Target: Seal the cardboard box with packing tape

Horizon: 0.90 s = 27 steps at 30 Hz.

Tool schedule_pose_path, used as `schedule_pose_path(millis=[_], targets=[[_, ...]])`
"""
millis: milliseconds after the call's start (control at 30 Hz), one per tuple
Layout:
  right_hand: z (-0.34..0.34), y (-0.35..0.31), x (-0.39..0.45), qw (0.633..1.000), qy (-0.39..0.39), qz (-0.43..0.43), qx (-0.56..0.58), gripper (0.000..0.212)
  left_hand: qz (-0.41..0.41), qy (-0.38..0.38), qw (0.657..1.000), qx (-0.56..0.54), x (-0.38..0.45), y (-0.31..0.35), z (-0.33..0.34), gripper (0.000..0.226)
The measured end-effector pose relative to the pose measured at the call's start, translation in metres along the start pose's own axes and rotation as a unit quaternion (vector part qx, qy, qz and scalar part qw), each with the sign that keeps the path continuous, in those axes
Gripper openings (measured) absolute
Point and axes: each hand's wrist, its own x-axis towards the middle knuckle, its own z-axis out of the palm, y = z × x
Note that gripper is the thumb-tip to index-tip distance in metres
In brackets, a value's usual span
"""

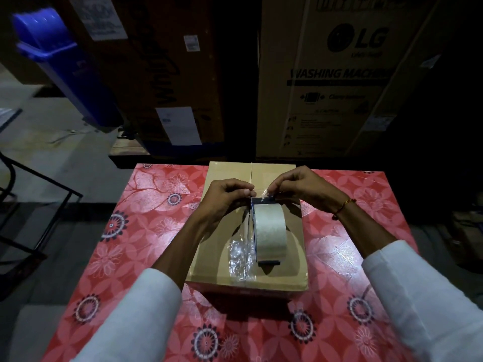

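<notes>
Clearly, the sealing had barely begun: the cardboard box (248, 226) sat closed on the floral-covered surface (130, 231), its centre seam still bare toward the far edge, with only a crumpled clear strip (239, 254) stuck near the front. The tape dispenser (266, 231) stood on the lid. The left hand (224, 199) and right hand (300, 189) each had fingers pinched together on the loose tape end (265, 195), so a full run along the seam remained.

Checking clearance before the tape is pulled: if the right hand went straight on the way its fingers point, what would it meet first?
The right hand points leftward, pinching the clear tape end above the tape dispenser. Going straight on, it would probably meet the left hand's fingertips first, though depth is unclear.
</notes>
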Motion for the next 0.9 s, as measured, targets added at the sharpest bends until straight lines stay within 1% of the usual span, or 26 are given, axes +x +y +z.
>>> schedule_pose_path(millis=[67, 100, 133, 200, 267, 367, 467, 533, 667, 767, 900], targets=[[0.0, 0.002, -0.001, 1.0, 0.009, -0.003, 0.001, 0.019, -0.015, -0.002, 0.999, -0.037, 0.002, -0.001, -0.004, 0.02], [0.0, 0.003, -0.002, 1.0, 0.013, -0.006, 0.003, 0.019, -0.013, 0.004, 0.999, -0.036, 0.004, -0.001, -0.004, 0.02], [0.0, 0.002, -0.003, 1.0, 0.017, -0.008, 0.004, 0.019, -0.009, 0.01, 1.0, -0.021, 0.005, -0.002, -0.002, 0.021], [0.0, 0.001, -0.005, 1.0, 0.02, -0.013, 0.002, 0.02, -0.004, 0.014, 0.999, 0.048, 0.006, 0.0, 0.005, 0.026], [0.001, -0.001, -0.007, 1.0, 0.022, -0.018, -0.01, 0.02, -0.008, -0.008, 0.993, 0.115, 0.006, 0.004, 0.011, 0.032], [0.003, -0.002, -0.006, 0.999, 0.031, -0.019, -0.019, 0.021, -0.008, -0.049, 0.985, 0.168, 0.008, 0.014, 0.013, 0.033], [0.006, -0.004, -0.005, 0.999, 0.033, -0.02, -0.012, 0.022, -0.015, -0.067, 0.977, 0.203, 0.012, 0.022, 0.01, 0.028], [0.009, -0.005, -0.004, 0.999, 0.038, -0.019, -0.001, 0.022, -0.026, -0.069, 0.975, 0.21, 0.014, 0.024, 0.008, 0.023], [0.012, -0.007, -0.003, 0.999, 0.045, -0.016, 0.011, 0.021, -0.045, -0.075, 0.975, 0.206, 0.016, 0.028, 0.009, 0.023], [0.013, -0.007, -0.003, 0.999, 0.039, -0.015, 0.018, 0.021, -0.042, -0.072, 0.973, 0.217, 0.017, 0.029, 0.009, 0.015], [0.012, -0.006, -0.004, 0.999, 0.032, -0.01, 0.04, 0.016, -0.043, -0.056, 0.975, 0.211, 0.016, 0.027, 0.01, 0.015]])
